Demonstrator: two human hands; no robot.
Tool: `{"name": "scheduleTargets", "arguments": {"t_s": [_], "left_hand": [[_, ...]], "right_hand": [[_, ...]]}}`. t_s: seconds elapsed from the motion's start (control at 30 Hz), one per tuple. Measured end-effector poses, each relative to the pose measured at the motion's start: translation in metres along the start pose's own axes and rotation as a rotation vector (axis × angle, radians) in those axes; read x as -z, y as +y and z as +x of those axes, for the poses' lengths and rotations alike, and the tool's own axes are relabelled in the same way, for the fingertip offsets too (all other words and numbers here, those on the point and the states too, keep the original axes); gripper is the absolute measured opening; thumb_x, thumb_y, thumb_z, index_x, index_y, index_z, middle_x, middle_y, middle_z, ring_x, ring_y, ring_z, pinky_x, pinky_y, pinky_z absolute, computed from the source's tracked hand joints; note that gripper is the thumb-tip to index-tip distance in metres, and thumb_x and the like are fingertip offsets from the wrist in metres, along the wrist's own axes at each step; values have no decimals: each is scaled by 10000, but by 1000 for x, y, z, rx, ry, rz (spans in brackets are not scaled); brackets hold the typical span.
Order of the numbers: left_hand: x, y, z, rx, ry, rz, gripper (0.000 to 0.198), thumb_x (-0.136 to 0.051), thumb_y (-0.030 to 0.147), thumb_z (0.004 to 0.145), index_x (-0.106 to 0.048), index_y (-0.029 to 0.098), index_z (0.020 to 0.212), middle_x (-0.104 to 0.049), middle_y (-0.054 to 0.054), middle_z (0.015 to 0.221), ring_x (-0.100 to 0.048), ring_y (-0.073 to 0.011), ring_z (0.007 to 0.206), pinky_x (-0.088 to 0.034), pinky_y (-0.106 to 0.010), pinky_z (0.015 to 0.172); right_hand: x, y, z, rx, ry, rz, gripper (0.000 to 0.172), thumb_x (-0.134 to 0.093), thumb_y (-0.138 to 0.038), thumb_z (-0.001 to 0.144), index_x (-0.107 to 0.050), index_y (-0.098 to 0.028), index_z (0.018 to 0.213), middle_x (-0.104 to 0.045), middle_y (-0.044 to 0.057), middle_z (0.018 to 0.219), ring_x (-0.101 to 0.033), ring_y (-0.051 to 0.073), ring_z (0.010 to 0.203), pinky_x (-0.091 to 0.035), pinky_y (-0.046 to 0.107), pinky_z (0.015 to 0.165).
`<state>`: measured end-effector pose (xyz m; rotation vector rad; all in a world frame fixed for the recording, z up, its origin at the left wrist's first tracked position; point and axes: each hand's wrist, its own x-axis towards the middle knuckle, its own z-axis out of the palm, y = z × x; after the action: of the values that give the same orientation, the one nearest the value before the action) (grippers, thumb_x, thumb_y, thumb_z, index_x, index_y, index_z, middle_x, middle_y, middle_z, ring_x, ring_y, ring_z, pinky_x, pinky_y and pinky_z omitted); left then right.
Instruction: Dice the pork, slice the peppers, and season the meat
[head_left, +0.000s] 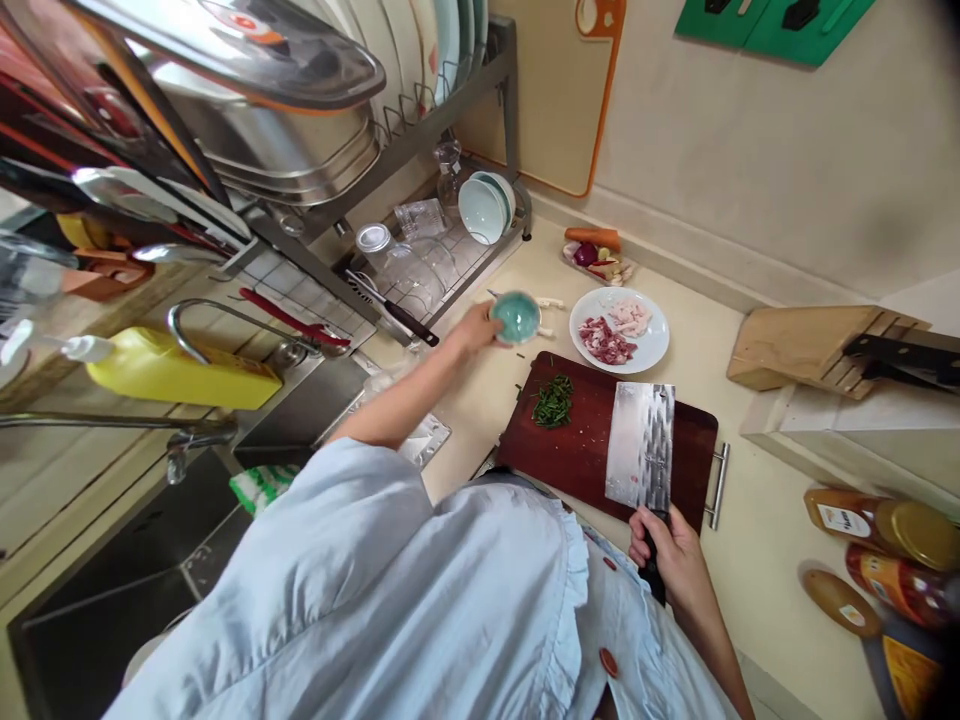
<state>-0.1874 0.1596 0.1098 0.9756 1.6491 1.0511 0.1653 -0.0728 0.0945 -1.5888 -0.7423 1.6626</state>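
In my right hand (667, 550) is the black handle of a cleaver (640, 445), its broad blade over the right part of the dark red cutting board (585, 455). My left hand (476, 328) grips the rim of a small teal bowl (516, 318) beyond the board's far left corner; its fingers are partly hidden by the bowl. Chopped green herbs (553, 402) lie in a pile on the board's left side. Behind the board, a white plate (651, 350) carries chopped red meat (606, 342) and paler pieces (630, 316).
Carrot (592, 238) and onion (585, 254) sit by the wall. A dish rack (442, 130) holds plates and bowls at the left, above the sink (112, 620). To the right are a knife block (810, 350) and several jars (877, 525).
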Motion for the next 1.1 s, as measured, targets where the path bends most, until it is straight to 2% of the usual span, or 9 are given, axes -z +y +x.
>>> {"name": "scheduleTargets", "arguments": {"t_s": [0.1,0.23,0.33,0.5,0.67,0.77,0.87,0.97,1.1], "left_hand": [[-19,-47,-47,238,-9,-177,293,-581,-19,718,-624,107,979,-692,-35,837,-682,-185,720,-610,-353,673],[-23,-86,-72,270,204,-171,227,-586,9,728,-613,96,936,-688,-60,818,-692,-200,730,-593,-313,643],[-21,-99,-77,267,313,-146,206,-569,7,730,-613,90,913,-682,-74,827,-692,-205,708,-574,-295,616],[-17,-105,-79,252,389,-123,198,-596,53,751,-611,98,943,-675,-73,849,-689,-191,673,-545,-263,612],[-20,-115,-111,123,555,141,319,-615,298,853,-573,117,1112,-651,-54,774,-679,-211,785,-535,-320,767],[-47,-125,-141,-209,602,257,384,-530,386,909,-539,158,1218,-672,-92,934,-651,-214,932,-511,-357,889],[-88,-130,-149,-454,404,315,403,-459,401,938,-541,176,1261,-626,-150,1211,-575,-242,1167,-441,-406,1037],[-122,-129,-132,-447,317,364,477,-399,378,953,-480,118,1345,-495,-206,1410,-417,-286,1363,-307,-487,1154],[-142,-123,-113,-360,370,363,493,-354,357,963,-460,97,1368,-474,-224,1431,-380,-311,1394,-260,-530,1174]], "right_hand": [[6,-11,1,9,-86,-28,356,-717,-472,785,-465,-221,790,-509,-54,653,-397,53,462,-354,199,399],[18,-31,2,21,-257,35,305,-705,-430,813,-483,-245,908,-529,-52,716,-432,52,517,-372,184,444],[24,-32,9,34,-292,-6,332,-679,-485,825,-471,-255,942,-535,-58,720,-447,50,515,-388,186,456],[20,-6,24,23,-205,-99,430,-669,-583,779,-420,-251,891,-477,-100,608,-372,42,408,-327,179,372],[22,13,32,-49,-238,-100,464,-672,-598,753,-393,-244,864,-484,-104,587,-382,47,401,-326,180,373],[27,17,35,-74,-244,-89,467,-673,-596,748,-383,-244,851,-477,-110,573,-358,44,391,-319,181,369],[29,20,38,-92,-242,-73,473,-680,-594,737,-377,-247,843,-478,-111,563,-349,44,393,-314,178,370],[26,24,40,-115,-252,-53,470,-683,-582,737,-369,-250,844,-476,-113,560,-345,43,397,-305,171,370],[13,29,43,-140,-286,-34,469,-674,-578,743,-353,-249,836,-473,-114,570,-341,40,393,-299,172,368]]}}
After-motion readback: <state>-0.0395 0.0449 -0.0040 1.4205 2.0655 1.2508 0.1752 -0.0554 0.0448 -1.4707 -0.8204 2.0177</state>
